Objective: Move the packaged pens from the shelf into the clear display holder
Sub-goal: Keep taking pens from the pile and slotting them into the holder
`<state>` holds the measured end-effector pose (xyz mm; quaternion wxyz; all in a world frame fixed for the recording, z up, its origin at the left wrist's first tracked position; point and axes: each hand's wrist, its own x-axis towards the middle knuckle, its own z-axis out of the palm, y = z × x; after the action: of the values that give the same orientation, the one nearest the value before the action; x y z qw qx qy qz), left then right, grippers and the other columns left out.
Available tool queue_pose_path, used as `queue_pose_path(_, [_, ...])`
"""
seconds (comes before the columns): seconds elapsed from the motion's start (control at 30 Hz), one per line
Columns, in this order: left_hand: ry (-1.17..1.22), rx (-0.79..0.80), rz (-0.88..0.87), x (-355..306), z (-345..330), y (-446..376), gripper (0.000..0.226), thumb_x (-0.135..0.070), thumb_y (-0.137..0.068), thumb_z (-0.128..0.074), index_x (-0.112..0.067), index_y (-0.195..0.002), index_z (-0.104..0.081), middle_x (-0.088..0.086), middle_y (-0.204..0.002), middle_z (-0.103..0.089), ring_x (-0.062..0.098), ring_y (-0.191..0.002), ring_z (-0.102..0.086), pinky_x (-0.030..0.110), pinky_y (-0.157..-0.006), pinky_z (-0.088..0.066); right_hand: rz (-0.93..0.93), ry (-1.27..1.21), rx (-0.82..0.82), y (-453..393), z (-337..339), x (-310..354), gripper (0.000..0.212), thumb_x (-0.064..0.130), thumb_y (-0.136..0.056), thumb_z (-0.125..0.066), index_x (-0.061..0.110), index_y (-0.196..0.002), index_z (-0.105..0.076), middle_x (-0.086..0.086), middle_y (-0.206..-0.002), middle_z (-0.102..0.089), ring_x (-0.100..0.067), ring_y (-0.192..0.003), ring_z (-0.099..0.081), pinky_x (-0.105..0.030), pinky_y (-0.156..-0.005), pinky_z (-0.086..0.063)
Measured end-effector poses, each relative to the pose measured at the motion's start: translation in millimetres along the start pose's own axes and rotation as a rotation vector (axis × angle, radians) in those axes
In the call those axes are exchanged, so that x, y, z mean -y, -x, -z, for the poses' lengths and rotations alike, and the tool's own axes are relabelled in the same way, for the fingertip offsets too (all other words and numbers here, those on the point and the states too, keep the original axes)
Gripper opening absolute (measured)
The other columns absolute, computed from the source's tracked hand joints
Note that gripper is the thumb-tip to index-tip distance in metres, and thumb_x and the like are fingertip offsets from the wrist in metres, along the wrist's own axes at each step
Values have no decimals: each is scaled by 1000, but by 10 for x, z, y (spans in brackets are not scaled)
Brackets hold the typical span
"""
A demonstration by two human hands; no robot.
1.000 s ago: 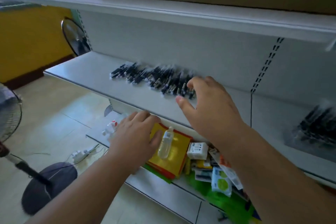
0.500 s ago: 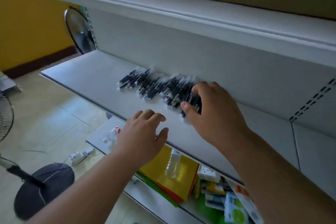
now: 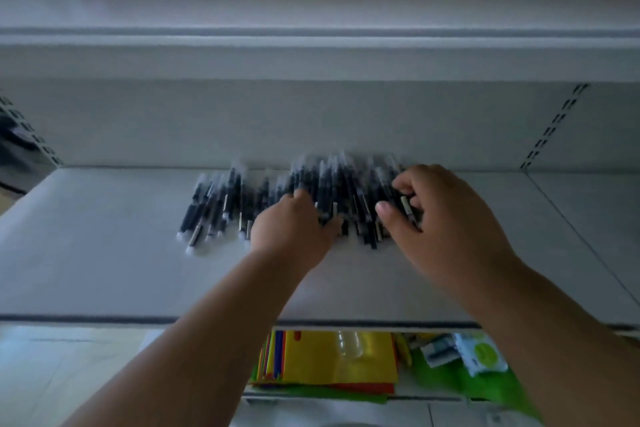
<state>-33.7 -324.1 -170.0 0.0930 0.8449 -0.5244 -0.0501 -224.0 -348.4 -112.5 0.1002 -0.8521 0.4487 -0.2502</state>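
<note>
A row of black pens in clear wrappers [image 3: 329, 194] lies against the back wall of the white shelf [image 3: 104, 270]. My left hand [image 3: 294, 229] rests on the middle of the row, its fingers curled into the pens and its thumb beside them. My right hand [image 3: 440, 218] is at the right end of the row, where thumb and fingers pinch a few pens. The picture is blurred. No clear display holder is in view.
The shelf above [image 3: 311, 45] overhangs the pens closely. Below the shelf's front edge lie coloured paper sheets [image 3: 339, 364], a small clear bottle [image 3: 349, 343] and green packets [image 3: 481, 354]. A slotted upright [image 3: 554, 125] runs down the back wall at the right.
The view has swung to face the shelf and darkened. My left hand has moved up from the shelf edge onto the pens. My right hand has closed on pens at the row's right end.
</note>
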Motion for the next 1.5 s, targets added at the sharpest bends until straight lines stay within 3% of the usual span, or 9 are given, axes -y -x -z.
queue_pose_path(0.23, [0, 46, -20, 44, 1, -166, 39, -43, -93, -46, -8, -112, -47, 0, -70, -49, 26, -70, -57, 31, -58, -47, -47, 17, -15, -15, -73, 52, 33, 43, -90, -53, 19, -112, -59, 4, -106, -59, -14, -94, -56, -28, -75, -42])
queue_pose_path(0.5, [-75, 111, 37, 33, -19, -345, 27, -36, -99, -43, -12, -94, -55, 3, -67, -51, 22, -60, -52, 27, -51, -38, -43, 8, -41, -18, -162, 26, 29, 42, -92, -53, 20, -111, -57, 6, -107, -59, -12, -93, -55, -26, -73, -38])
queue_pose_path(0.6, [-112, 91, -45, 86, -9, -311, 24, -24, -102, -39, -10, -108, -57, 2, -76, -46, 26, -69, -52, 31, -55, -41, -41, 2, -55, -33, -160, 11, 30, 43, -92, -52, 20, -111, -57, 6, -107, -59, -12, -93, -55, -27, -73, -41])
queue_pose_path(0.67, [-11, 60, -74, 108, 8, -228, 28, -15, -102, -35, -10, -122, -54, 1, -84, -41, 25, -70, -48, 33, -57, -43, -50, -5, -60, -35, -165, -12, 29, 43, -91, -52, 22, -111, -57, 8, -106, -59, -12, -92, -55, -28, -73, -43])
queue_pose_path(0.9, [486, -167, -156, 305, 133, 273, 29, -40, -101, -37, -19, -83, -45, 2, -65, -52, 20, -56, -48, 32, -47, -31, -130, -60, -13, -110, -331, -98, 19, 38, -92, -60, 23, -103, -55, 12, -92, -52, -5, -77, -48, -25, -65, -39])
queue_pose_path(1.0, [1025, -4, -216, 422, 13, 457, 25, -48, -88, -49, -27, -75, -46, 0, -60, -43, 23, -53, -33, 45, -50, -31, -207, -56, 39, -182, -485, -115, 20, 41, -92, -60, 24, -102, -55, 14, -89, -52, -5, -77, -50, -28, -68, -44])
queue_pose_path(1.07, [1308, 126, -191, 461, -25, 543, 22, -48, -81, -52, -31, -67, -48, -6, -60, -36, 17, -54, -27, 39, -50, -25, -265, -34, 89, -246, -568, -98, 27, 45, -91, -59, 24, -107, -56, 11, -93, -55, -11, -82, -56, -32, -75, -49])
queue_pose_path(1.3, [1468, 218, -124, 601, 51, 729, 32, -20, -98, -49, -25, -66, -53, -6, -59, -31, 8, -51, -25, 18, -44, -26, -268, 272, 221, -433, -696, 56, 27, 41, -96, -55, 15, -98, -56, -3, -101, -57, -27, -97, -61, -27, -71, -35])
queue_pose_path(1.5, [1530, 242, -83, 606, 62, 752, 25, -10, -101, -37, -9, -77, -45, -5, -59, -31, 5, -50, -27, 14, -44, -27, -388, 276, 295, -515, -670, 75, 37, 17, -92, -60, 15, -62, -38, -2, -61, -44, -22, -55, -44, -22, -46, -26])
